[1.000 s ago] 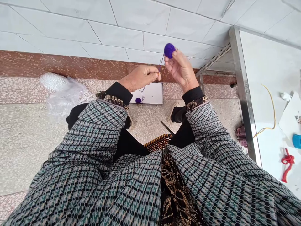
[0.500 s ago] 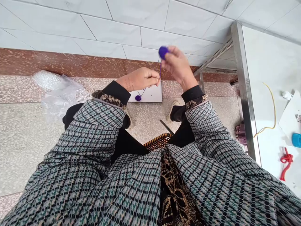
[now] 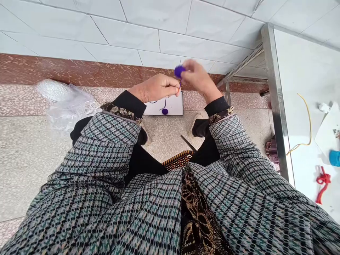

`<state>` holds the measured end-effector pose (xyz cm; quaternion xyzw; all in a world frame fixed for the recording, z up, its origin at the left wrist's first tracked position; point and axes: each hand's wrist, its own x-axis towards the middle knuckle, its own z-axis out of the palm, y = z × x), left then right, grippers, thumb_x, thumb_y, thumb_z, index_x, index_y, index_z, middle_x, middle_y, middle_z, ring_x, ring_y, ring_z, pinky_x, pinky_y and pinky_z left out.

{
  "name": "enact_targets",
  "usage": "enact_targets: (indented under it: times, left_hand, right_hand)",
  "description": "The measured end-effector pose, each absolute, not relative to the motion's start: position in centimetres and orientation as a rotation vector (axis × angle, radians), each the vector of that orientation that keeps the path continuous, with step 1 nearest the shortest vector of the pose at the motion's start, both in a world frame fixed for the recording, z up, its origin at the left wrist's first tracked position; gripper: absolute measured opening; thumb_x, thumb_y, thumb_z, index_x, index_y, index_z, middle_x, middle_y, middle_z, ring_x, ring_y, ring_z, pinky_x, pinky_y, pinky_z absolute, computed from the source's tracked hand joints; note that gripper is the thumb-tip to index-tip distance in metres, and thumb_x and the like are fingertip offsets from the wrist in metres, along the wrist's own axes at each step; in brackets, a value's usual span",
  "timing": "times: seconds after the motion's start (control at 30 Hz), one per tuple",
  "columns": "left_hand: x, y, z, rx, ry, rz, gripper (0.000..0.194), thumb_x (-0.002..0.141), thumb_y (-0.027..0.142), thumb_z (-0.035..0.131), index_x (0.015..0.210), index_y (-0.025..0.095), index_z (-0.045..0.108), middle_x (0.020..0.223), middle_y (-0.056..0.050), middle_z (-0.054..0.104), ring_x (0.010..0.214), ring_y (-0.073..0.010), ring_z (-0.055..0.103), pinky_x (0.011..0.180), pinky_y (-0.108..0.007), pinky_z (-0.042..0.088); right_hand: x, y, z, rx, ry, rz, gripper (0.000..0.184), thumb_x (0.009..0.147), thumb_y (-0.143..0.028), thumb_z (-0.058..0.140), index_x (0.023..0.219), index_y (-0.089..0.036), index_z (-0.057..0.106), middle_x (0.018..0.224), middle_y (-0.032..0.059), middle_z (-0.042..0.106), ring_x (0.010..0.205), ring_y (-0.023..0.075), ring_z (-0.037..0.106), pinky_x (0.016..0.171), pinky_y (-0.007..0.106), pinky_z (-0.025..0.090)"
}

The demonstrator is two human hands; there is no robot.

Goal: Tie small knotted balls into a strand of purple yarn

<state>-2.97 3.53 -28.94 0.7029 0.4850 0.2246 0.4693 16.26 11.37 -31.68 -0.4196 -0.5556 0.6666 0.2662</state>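
Note:
Between the fingers of my right hand (image 3: 196,76) is a small purple ball (image 3: 180,71) that looks like a pompom or wound yarn; the hand is a little blurred. A purple strand (image 3: 180,85) runs from that ball down to my left hand (image 3: 163,87), whose thumb and fingertips pinch it. A second purple ball (image 3: 165,111) shows lower down, with a dark strand leading up from it toward my left hand. Behind it is a white board or box lid (image 3: 175,106). Whether the second ball hangs or rests there I cannot tell.
A clear plastic bag (image 3: 63,102) lies on the floor at the left. On the right stands a metal-framed white table (image 3: 300,71), bearing a yellow cord (image 3: 309,117), a red knotted cord (image 3: 322,180) and a blue cap (image 3: 335,157). A woven seat edge (image 3: 177,160) is below me.
My right hand has come down and slightly left with its purple ball, closer to my left hand. The lower ball has shifted right. My left hand stays almost in place.

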Motion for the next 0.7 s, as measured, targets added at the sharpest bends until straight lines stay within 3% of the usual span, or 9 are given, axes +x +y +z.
enact_targets:
  times: [0.1,0.17,0.3,0.4,0.53,0.63,0.7]
  left_hand:
    - [-3.6,3.8,-28.9,1.561,1.369,0.721,0.027,0.091,0.000,0.054,0.072,0.016,0.062,0.062,0.003,0.049,0.062,-0.0098,0.040,0.065,-0.028,0.032]
    - [-3.9,4.0,-29.2,1.497,1.432,0.782,0.031,0.093,-0.002,0.052,0.069,0.017,0.058,0.061,0.003,0.048,0.063,-0.0096,0.039,0.067,-0.027,0.034]
    - [-3.6,4.1,-30.0,1.523,1.279,0.726,0.032,0.096,-0.002,0.053,0.070,0.016,0.059,0.062,0.002,0.051,0.059,-0.0093,0.044,0.066,-0.026,0.038]
    - [-2.9,3.9,-30.5,1.499,1.139,0.697,0.032,0.097,0.001,0.053,0.071,0.016,0.062,0.059,0.001,0.050,0.056,-0.0099,0.046,0.063,-0.026,0.040]
    - [-2.2,3.6,-30.7,1.342,1.110,0.820,0.025,0.102,0.006,0.052,0.084,0.015,0.068,0.062,0.001,0.052,0.057,-0.0103,0.048,0.062,-0.025,0.039]
    - [-2.2,3.5,-30.6,1.128,1.148,0.950,0.025,0.107,0.009,0.048,0.093,0.015,0.067,0.067,0.002,0.052,0.058,-0.0089,0.048,0.063,-0.024,0.038]
    - [-2.4,3.4,-30.6,1.041,1.167,1.002,0.025,0.107,0.008,0.049,0.090,0.015,0.065,0.067,0.003,0.049,0.056,-0.0074,0.044,0.064,-0.024,0.037]
  right_hand:
    - [16.9,10.9,-31.7,-0.951,-1.835,2.069,0.037,0.085,0.003,0.079,0.101,-0.018,0.053,0.081,-0.0057,0.064,0.065,0.0069,0.055,0.059,0.017,0.048]
    - [17.3,10.9,-31.5,-0.719,-1.627,2.136,0.033,0.090,-0.009,0.079,0.107,-0.018,0.052,0.090,-0.0043,0.065,0.067,0.0061,0.059,0.066,0.018,0.054]
    - [17.3,11.6,-31.4,-0.661,-1.215,1.802,0.024,0.106,-0.030,0.069,0.112,-0.022,0.047,0.105,-0.0015,0.061,0.084,0.0069,0.063,0.085,0.020,0.058]
    - [16.7,11.9,-31.6,-0.706,-1.111,1.737,0.035,0.099,-0.036,0.075,0.109,-0.023,0.044,0.106,0.0010,0.059,0.095,0.0105,0.057,0.093,0.021,0.057]
    - [17.1,11.9,-30.9,-0.669,-1.125,1.724,0.043,0.083,-0.044,0.075,0.108,-0.024,0.047,0.113,0.0055,0.064,0.094,0.0142,0.049,0.094,0.022,0.057]
    - [18.6,12.3,-29.6,-0.621,-1.184,1.590,0.052,0.078,-0.056,0.080,0.111,-0.026,0.054,0.114,0.0069,0.068,0.095,0.0184,0.053,0.099,0.029,0.059]
    - [19.9,12.7,-28.7,-0.621,-1.142,1.490,0.049,0.081,-0.059,0.080,0.114,-0.027,0.061,0.110,0.0063,0.070,0.099,0.0211,0.059,0.106,0.034,0.060]
